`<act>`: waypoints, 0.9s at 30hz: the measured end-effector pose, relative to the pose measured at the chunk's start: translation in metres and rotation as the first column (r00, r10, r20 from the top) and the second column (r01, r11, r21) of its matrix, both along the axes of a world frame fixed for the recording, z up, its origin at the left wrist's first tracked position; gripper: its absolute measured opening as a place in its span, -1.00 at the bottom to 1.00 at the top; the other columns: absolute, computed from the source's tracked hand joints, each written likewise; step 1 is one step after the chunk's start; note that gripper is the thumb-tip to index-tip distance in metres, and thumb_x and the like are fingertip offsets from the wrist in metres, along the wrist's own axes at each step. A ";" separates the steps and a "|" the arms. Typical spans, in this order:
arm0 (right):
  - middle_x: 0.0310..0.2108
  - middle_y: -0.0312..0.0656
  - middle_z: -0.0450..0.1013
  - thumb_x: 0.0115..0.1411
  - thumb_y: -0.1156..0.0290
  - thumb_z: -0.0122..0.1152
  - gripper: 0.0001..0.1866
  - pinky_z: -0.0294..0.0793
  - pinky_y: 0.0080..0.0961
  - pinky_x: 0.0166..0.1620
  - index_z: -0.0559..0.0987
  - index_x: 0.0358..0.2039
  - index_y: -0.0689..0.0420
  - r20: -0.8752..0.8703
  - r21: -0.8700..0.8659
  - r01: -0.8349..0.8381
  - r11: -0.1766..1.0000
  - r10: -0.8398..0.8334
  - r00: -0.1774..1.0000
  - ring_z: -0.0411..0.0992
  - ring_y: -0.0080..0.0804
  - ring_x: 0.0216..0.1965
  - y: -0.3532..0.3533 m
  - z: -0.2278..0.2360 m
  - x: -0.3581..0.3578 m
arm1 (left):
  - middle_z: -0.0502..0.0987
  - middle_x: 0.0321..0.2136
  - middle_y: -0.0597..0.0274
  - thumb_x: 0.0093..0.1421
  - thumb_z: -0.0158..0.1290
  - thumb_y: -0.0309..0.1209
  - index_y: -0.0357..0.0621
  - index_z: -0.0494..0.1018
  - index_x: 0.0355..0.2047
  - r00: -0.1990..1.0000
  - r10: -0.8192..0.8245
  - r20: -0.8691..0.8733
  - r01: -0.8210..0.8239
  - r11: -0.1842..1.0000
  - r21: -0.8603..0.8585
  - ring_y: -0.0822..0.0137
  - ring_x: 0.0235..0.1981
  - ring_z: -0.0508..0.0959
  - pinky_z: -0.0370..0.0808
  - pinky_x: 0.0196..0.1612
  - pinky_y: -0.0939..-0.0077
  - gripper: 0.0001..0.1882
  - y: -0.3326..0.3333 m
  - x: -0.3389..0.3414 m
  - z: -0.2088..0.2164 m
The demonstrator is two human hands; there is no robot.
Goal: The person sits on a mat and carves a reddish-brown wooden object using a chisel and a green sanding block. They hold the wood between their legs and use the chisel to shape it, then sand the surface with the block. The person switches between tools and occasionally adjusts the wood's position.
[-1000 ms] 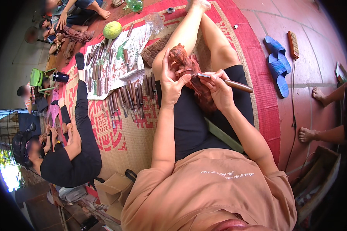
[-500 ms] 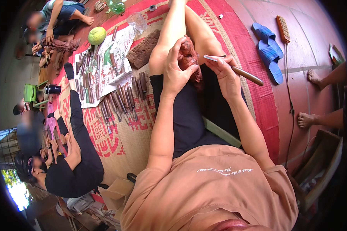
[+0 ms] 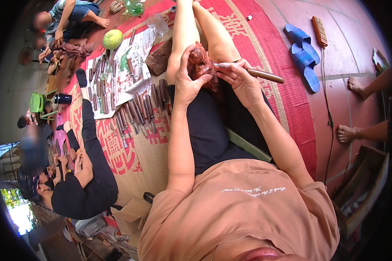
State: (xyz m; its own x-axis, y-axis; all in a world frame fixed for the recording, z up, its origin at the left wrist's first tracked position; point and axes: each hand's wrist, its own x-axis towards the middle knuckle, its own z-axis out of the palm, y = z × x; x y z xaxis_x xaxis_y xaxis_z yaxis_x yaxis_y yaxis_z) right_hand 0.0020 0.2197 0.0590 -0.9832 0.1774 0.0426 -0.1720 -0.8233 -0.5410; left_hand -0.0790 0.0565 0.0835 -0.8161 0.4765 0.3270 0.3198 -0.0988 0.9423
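Observation:
A small reddish-brown wood carving (image 3: 203, 65) stands between my knees, its lower end in shadow. My left hand (image 3: 190, 79) is closed round its left side, thumb across the front. In my right hand (image 3: 245, 83) is a carving chisel (image 3: 265, 76) with a brown wooden handle, which sticks out to the right. Its metal blade points left, and the tip is at the carving's right side; whether it cuts in, I cannot tell. Left of my legs, several more chisels (image 3: 137, 108) lie in rows on the mat and on a stained white sheet (image 3: 137, 89).
A dark wooden block (image 3: 157, 58) lies beside my left shin. Near the sheet are a green round fruit (image 3: 113, 39) and a clear plastic cup (image 3: 157, 25). Blue slippers (image 3: 304, 58) and a power strip (image 3: 319, 31) lie right. Other people sit left; bare feet (image 3: 347, 134) show right.
My right hand has moved left, bringing the chisel tip from apart to the carving. My left hand and the carving have shifted slightly left, and the carving has turned a little.

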 end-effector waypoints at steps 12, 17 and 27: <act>-0.44 -0.01 0.55 0.24 0.43 0.16 -0.84 0.50 -0.52 -0.40 0.37 -0.40 0.16 0.023 0.274 -0.069 0.959 0.065 0.998 0.47 -0.38 -0.54 -0.001 0.008 0.012 | 0.55 -0.07 0.15 0.11 0.20 -0.62 -0.20 0.39 0.17 0.978 0.204 -0.038 -0.208 0.966 -0.153 0.36 -0.06 0.56 0.48 0.06 0.47 -0.43 -0.034 0.010 0.003; -0.54 -0.13 0.52 0.21 0.45 0.22 -0.83 0.43 -0.64 -0.52 0.47 -0.46 0.24 0.213 0.721 -0.430 0.542 0.417 0.883 0.44 -0.51 -0.61 -0.011 0.037 0.030 | 0.58 -0.15 0.19 0.40 -0.03 -0.32 -0.29 0.39 0.14 0.991 -0.044 0.123 0.030 0.993 0.116 0.43 -0.12 0.54 0.46 0.02 0.52 -0.61 -0.025 0.046 0.044; -0.24 -0.07 0.49 0.04 0.38 0.39 -0.67 0.44 -0.37 -0.30 0.54 -0.22 0.24 0.305 0.893 -0.192 -0.407 0.235 0.923 0.49 -0.14 -0.33 -0.031 0.044 0.063 | 0.41 -0.63 0.46 0.38 -0.01 -0.13 -0.14 0.46 0.01 0.796 0.494 0.350 -0.557 0.825 0.100 0.68 -0.62 0.36 0.24 -0.60 0.83 -0.62 -0.101 0.049 0.034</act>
State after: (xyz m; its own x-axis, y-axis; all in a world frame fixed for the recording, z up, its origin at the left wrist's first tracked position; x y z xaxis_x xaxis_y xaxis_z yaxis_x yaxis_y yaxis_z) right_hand 0.0648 0.1885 0.1033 -0.9270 -0.3411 -0.1559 -0.1817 0.7721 -0.6090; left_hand -0.0298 -0.0442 0.1173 -0.9927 -0.1002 0.0667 0.0843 -0.1822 0.9796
